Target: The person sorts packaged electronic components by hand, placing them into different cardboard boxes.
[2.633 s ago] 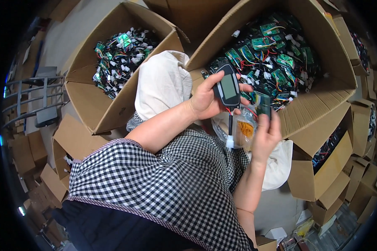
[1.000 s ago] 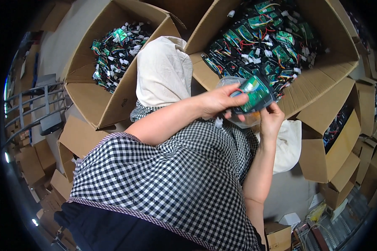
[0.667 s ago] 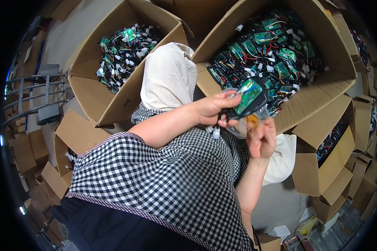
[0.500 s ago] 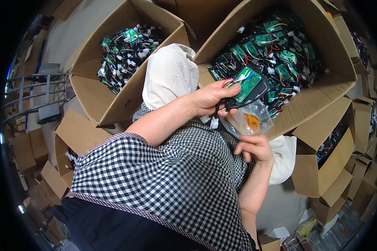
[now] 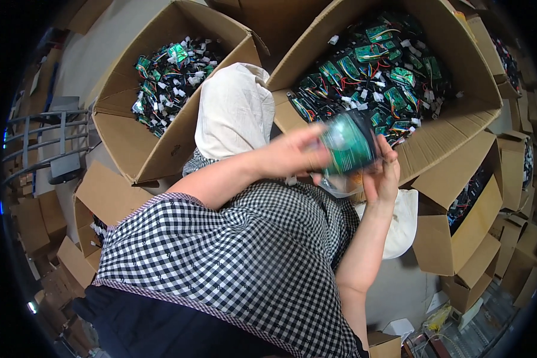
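Observation:
A green circuit board [image 5: 351, 145] with a black backing is between my two hands, above my lap, smeared by motion. My left hand [image 5: 299, 152] grips it from the left side, thumb uppermost. At the opposite edge, my right hand [image 5: 383, 170] has its fingers curled against the black backing. Below the board, a clear plastic bag [image 5: 338, 188] lies partly hidden by the board and hands. White connectors [image 5: 290, 180] show beneath my left hand.
A large carton [image 5: 459, 128] full of green boards with wires stands ahead to the right. Another carton [image 5: 116, 134] of wired parts stands ahead to the left. More open cartons [image 5: 438, 238] line the right. A grey metal rack [image 5: 48, 140] is at the far left.
My right hand has risen from my lap to the board's right edge. The board has turned in my left hand and come lower, now covering much of the plastic bag.

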The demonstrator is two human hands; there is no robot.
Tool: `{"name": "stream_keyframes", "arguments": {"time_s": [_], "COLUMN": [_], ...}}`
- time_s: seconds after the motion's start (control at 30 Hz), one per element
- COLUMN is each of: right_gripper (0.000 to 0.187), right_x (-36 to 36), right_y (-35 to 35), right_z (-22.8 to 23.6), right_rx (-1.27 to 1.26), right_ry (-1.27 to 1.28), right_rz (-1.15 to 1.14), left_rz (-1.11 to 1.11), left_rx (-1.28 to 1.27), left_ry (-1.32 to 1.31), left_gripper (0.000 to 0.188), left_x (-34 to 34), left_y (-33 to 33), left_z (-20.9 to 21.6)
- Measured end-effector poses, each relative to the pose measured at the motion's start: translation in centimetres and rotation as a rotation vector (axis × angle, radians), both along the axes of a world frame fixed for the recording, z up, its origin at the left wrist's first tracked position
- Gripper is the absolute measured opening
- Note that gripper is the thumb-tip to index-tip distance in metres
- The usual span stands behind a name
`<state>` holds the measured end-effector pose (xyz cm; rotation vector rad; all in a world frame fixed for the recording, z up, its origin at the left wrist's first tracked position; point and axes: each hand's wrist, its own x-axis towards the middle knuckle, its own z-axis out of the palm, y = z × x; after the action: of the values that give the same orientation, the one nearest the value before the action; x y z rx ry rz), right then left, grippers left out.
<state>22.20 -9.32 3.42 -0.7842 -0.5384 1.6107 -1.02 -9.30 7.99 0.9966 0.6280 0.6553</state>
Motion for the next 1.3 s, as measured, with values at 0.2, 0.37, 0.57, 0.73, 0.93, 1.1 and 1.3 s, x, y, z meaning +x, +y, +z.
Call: {"name": "stream_keyframes", "arguments": {"time_s": [0.2,0.37,0.57,0.73,0.93,1.1,1.3], "right_gripper": [0.075,0.034,0.03,0.035,0.033,0.019,0.024], "right_x": [-1.9,0.1,6.6,5.5,2.4,4.2,4.3], "right_y": [0.3,-0.3,2.7,8.3,10.1,8.8,5.1], "right_z": [6.5,2.6,-3.9,-9.7,-11.1,-12.6,-10.4], "right_rx": [0.827,0.242,-0.148,0.071,0.222,0.158,0.126], "right_ry": [-1.375,-0.689,-0.889,-1.781,-2.044,-2.052,-2.102], "right_rz": [0.394,-0.215,-0.275,-0.111,0.157,0.333,0.343], "left_rz": [-0.384,0.075,1.022,0.448,-0.019,-0.14,0.011], "left_rx": [0.118,0.629,0.899,0.528,-0.097,0.058,-0.505], "left_ry": [0.401,0.748,1.881,0.75,0.788,1.091,0.728], "left_gripper": [0.039,0.045,0.053,0.034,0.042,0.061,0.04], "left_x": [-1.4,-6.7,-18.6,-7.5,5.8,9.8,11.6], "left_y": [1.9,2.8,5.6,8.9,13.5,13.5,9.9], "left_z": [-0.5,0.9,0.7,-0.4,-12.5,-15.6,-16.2]}}
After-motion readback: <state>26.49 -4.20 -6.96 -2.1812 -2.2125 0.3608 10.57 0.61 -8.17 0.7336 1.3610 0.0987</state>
